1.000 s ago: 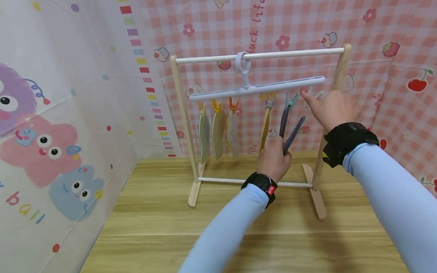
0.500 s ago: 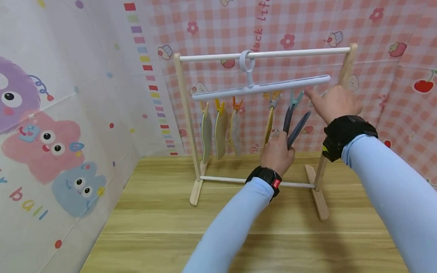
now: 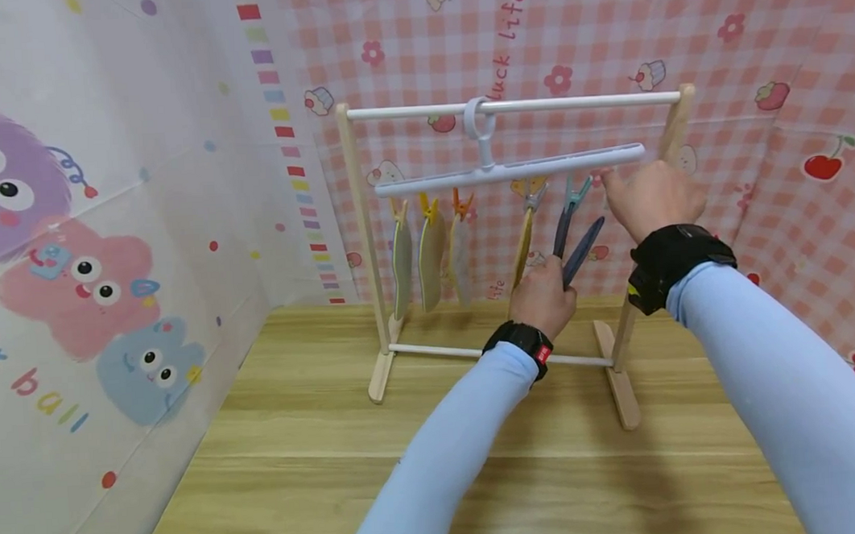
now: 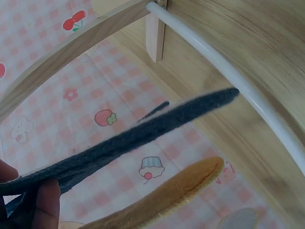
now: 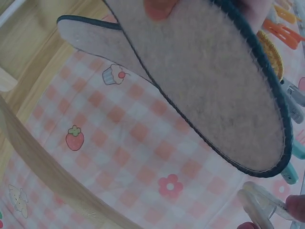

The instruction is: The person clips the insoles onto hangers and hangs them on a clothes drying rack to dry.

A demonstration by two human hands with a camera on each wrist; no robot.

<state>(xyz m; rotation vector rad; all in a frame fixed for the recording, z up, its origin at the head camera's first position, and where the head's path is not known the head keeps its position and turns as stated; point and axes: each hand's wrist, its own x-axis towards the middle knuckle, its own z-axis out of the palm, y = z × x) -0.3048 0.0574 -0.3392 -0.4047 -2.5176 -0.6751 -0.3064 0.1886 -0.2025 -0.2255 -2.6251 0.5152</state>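
Observation:
My left hand (image 3: pixel 541 297) grips a dark-edged insole (image 3: pixel 583 251) below the right half of a pale hanger (image 3: pixel 560 165). Its grey face fills much of the right wrist view. Beside it, a second dark insole (image 3: pixel 562 232) hangs by its top from a teal clip (image 3: pixel 578 194). My right hand (image 3: pixel 656 198) is raised near the hanger's right end. In the right wrist view its fingertips pinch a whitish translucent clip (image 5: pixel 250 202), just apart from the insole's rounded tip. That clip is hidden by the hand in the head view.
Three light insoles hang on the left from cream, yellow and orange clips; a mustard insole (image 3: pixel 522 246) hangs from a grey clip. The hanger hooks over a wooden rack's white top bar (image 3: pixel 578 102). The rack stands on a wood-grain table (image 3: pixel 300 467) before pink checked cloth.
Both hands have shifted slightly up and right, the left with its insole. The whitish clip, partly visible above the right hand a second ago, is now covered in the head view.

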